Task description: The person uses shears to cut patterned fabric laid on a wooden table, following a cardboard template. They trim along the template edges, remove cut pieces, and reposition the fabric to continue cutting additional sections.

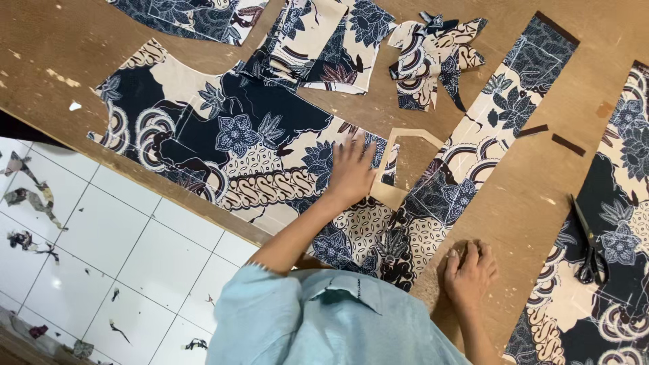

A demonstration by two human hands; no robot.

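**Left hand flat on the printed cloth, right hand curled on the bare board**

We see the large batik fabric piece [230,145], dark blue and cream with flowers, spread flat on the brown table [514,203]; it fills the middle-left of the view, running from about nine o'clock toward the centre. Our left hand [350,172] lies on its right end, fingers spread apart and pressed down, gripping nothing; we judge that this pins the cloth so it cannot slide. Just at three o'clock of that hand sits a tan cardboard pattern frame [391,192], touching the fingers' side and overlapping a long fabric strip [473,145] that slants up toward one o'clock.

Our right hand [470,270] rests at five o'clock on bare wood, fingers curled together. Whether it holds something small we cannot tell.

Farther out, scissors [589,253] lie closed on another printed panel at three o'clock, well apart from both hands. Folded pieces [324,44] and a crumpled scrap [429,57] sit at twelve o'clock.

The table edge runs diagonally under the cloth at seven o'clock, with white floor tiles [128,250] strewn with offcuts below. Open wood lies between the strip and the scissors.
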